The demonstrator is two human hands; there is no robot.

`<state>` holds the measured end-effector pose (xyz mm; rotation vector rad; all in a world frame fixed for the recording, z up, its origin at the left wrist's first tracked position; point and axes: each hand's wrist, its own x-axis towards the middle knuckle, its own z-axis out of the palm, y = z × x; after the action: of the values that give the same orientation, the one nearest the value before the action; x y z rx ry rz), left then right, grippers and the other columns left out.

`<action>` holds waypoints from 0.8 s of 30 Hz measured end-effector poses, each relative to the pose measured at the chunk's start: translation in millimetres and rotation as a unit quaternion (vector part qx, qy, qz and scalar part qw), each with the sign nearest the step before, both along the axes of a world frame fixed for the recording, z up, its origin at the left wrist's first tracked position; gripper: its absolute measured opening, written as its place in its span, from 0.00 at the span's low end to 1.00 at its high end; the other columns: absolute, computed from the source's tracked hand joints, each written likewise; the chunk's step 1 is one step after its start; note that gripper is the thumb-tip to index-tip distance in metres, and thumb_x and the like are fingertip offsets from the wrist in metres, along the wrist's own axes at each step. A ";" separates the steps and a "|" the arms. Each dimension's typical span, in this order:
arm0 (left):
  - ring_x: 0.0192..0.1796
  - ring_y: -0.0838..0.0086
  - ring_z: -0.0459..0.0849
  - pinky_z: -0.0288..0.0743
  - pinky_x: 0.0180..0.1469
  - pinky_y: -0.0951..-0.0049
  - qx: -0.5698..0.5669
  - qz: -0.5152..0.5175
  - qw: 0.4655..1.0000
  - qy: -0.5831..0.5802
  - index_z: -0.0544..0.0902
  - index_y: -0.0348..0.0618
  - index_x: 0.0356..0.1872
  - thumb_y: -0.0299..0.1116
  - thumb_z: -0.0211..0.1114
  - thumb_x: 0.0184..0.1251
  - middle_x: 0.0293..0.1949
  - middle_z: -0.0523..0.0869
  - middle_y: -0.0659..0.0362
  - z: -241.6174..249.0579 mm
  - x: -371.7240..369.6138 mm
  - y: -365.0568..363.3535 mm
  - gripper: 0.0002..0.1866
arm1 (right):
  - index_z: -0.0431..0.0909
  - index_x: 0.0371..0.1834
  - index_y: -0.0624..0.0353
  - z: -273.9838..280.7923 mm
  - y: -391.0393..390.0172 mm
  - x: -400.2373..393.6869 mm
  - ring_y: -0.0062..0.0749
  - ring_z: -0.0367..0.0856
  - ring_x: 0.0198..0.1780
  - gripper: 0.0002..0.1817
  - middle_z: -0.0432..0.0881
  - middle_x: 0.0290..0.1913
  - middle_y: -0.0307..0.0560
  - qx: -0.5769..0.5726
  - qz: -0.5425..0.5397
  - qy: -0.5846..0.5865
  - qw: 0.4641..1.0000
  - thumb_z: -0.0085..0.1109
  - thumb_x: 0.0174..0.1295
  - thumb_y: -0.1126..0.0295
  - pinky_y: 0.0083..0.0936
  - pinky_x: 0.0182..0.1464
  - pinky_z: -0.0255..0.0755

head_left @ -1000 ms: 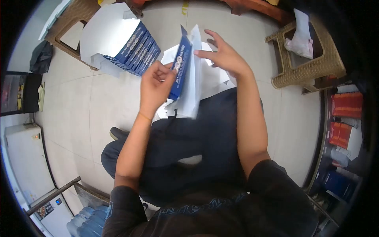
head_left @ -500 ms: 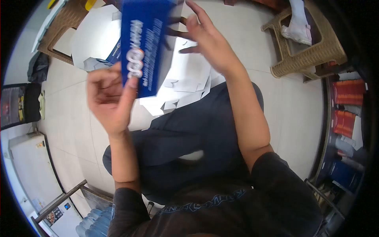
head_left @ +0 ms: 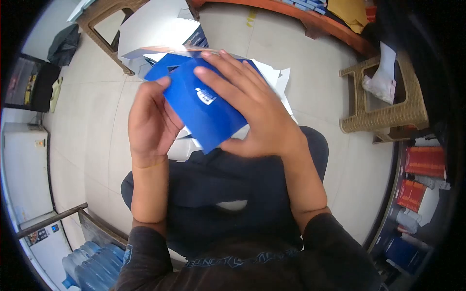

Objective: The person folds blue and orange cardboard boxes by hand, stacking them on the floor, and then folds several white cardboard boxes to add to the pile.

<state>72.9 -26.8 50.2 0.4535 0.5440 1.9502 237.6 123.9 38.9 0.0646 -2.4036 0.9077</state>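
Note:
A blue printed cardboard box (head_left: 201,109) with a white logo is between my two hands above my lap. It is tilted, and folded panels show at its far side. My left hand (head_left: 153,119) grips its left edge, thumb on top and fingers partly hidden behind it. Across the upper right lies my right hand (head_left: 259,109), fingers over the panel and thumb at the lower edge. White cardboard sheets (head_left: 284,87) lie beyond the box, largely covered by it and my right hand. A white and blue carton piece (head_left: 155,29) rests farther off, at upper left.
A brown plastic stool (head_left: 388,119) stands at right, with another person's foot (head_left: 379,89) on it. Another stool (head_left: 92,24) is at upper left. Large blue plastic bottles (head_left: 94,264) are at lower left. An orange wooden bench (head_left: 286,17) spans the top; red packets (head_left: 424,160) fill a right-hand shelf.
The box has come down nearer my lap and turned, so a different panel shows. My right hand, previously spread beside it, now lies on it. The view has shifted.

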 end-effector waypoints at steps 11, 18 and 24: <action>0.59 0.46 0.86 0.89 0.53 0.49 0.047 -0.075 0.995 -0.050 0.71 0.24 0.63 0.37 0.46 0.81 0.57 0.82 0.33 9.9 -9.5 -5.3 0.24 | 0.74 0.71 0.49 -21.4 -14.0 -17.4 0.58 0.81 0.62 0.42 0.79 0.66 0.59 -0.002 0.014 0.237 0.972 0.65 0.43 0.70 0.52 0.63 0.73; 0.53 0.68 0.89 0.86 0.56 0.67 -0.124 0.052 0.980 0.145 0.79 0.32 0.59 0.25 0.68 0.73 0.53 0.88 0.49 11.0 6.3 -13.9 0.17 | 0.77 0.65 0.54 -13.5 -19.5 -11.9 0.63 0.74 0.71 0.24 0.78 0.67 0.62 -0.039 0.075 0.217 0.973 0.49 0.66 0.66 0.60 0.70 0.66; 0.43 0.65 0.92 0.91 0.45 0.65 -0.075 0.117 0.973 0.183 0.84 0.30 0.49 0.21 0.74 0.65 0.43 0.91 0.48 10.6 11.4 -3.9 0.13 | 0.53 0.76 0.63 5.7 -45.0 -7.0 0.62 0.75 0.69 0.28 0.74 0.66 0.78 -0.524 0.081 0.218 0.820 0.40 0.77 0.62 0.51 0.71 0.70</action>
<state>84.3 -30.7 60.8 0.6835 1.0141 2.0377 230.6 79.0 44.5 0.0471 -1.2437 1.9245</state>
